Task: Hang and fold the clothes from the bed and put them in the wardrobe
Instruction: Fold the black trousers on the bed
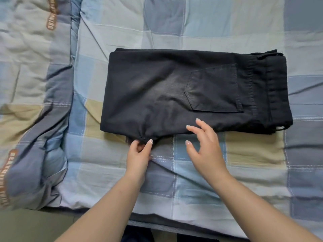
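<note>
- Jeans: black, folded flat on bed, pocket up.
- Risk: stack slipping apart if near edge tugged one-handed.
- Right hand: released, fingers spread, fingertips over near edge.
- Left hand: pinching bunched corner at near edge, jeans just beyond both hands.

1. Your left hand is low in the middle of the view, with the bare forearm coming up from the bottom edge.
2. Its thumb and fingers are curled together and pinch a small bunch of the near edge of the black trousers.
3. Your right hand is just beside the left one, to its right.
4. Its fingers are spread and nearly straight, and the fingertips reach over the near edge of the trousers.
5. Both forearms are bare and point forward.
</note>
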A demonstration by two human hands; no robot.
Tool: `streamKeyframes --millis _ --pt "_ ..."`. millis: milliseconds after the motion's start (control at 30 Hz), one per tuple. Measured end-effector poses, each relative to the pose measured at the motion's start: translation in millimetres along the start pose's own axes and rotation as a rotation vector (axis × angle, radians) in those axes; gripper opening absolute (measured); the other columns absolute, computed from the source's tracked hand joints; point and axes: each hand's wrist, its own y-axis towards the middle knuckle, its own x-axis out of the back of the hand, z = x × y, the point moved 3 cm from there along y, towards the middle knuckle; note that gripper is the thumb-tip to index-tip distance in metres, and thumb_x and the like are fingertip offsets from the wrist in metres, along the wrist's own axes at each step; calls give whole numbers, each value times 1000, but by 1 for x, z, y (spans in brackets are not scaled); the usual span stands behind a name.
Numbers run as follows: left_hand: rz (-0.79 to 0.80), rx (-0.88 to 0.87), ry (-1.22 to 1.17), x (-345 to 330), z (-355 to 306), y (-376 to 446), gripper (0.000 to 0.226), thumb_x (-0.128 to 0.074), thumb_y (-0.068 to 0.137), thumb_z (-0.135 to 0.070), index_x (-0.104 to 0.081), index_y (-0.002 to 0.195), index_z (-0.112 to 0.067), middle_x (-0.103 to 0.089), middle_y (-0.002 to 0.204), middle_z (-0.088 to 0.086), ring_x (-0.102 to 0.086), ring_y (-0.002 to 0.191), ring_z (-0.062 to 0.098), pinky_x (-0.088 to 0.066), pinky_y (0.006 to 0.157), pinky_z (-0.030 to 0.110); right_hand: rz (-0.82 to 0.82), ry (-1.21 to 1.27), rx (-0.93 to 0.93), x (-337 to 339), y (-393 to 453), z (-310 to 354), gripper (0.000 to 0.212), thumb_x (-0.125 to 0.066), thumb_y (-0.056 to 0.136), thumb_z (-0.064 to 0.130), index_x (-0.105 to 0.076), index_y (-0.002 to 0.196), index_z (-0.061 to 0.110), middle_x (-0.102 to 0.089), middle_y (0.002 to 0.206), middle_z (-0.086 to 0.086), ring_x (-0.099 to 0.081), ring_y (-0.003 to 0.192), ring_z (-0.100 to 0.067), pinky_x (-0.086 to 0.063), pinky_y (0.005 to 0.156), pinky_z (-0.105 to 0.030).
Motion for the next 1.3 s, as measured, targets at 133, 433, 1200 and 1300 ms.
streamKeyframes --millis 133,433,1200,1300 --pt "60 49 203 13 12 21 39 -59 93 -27 -39 62 -17 -41 60 1 -39 64 19 -36 62 32 81 -96 34 -36 2 9 37 -62 86 10 -60 122 16 -40 145 -3 -29 139 -20 -18 112 -25" --pt "-1 -989 766 17 -42 7 23 -51 88 -28 -64 102 -16 -61 116 0 -51 113 14 -36 97 28 -64 -485 323 -62 54 36 42 -47 80 22 -65 117 13 -54 135 -10 -42 122 -21 -43 88 -45" --pt "5 -949 1579 2 -125 152 86 -7 81 -76 -4 153 -30 8 161 5 10 148 22 3 118 52 145 -1009 257 -54 186 23 82 -16 87 73 7 151 27 16 159 -3 14 146 -21 4 114 -58" --pt "-146 -698 1477 2 -128 174 84 -14 83 -76 4 152 -32 12 161 4 12 148 21 1 116 54 111 -1007 105 -31 202 0 86 -14 84 76 7 151 26 15 159 -4 13 147 -21 3 115 -55"
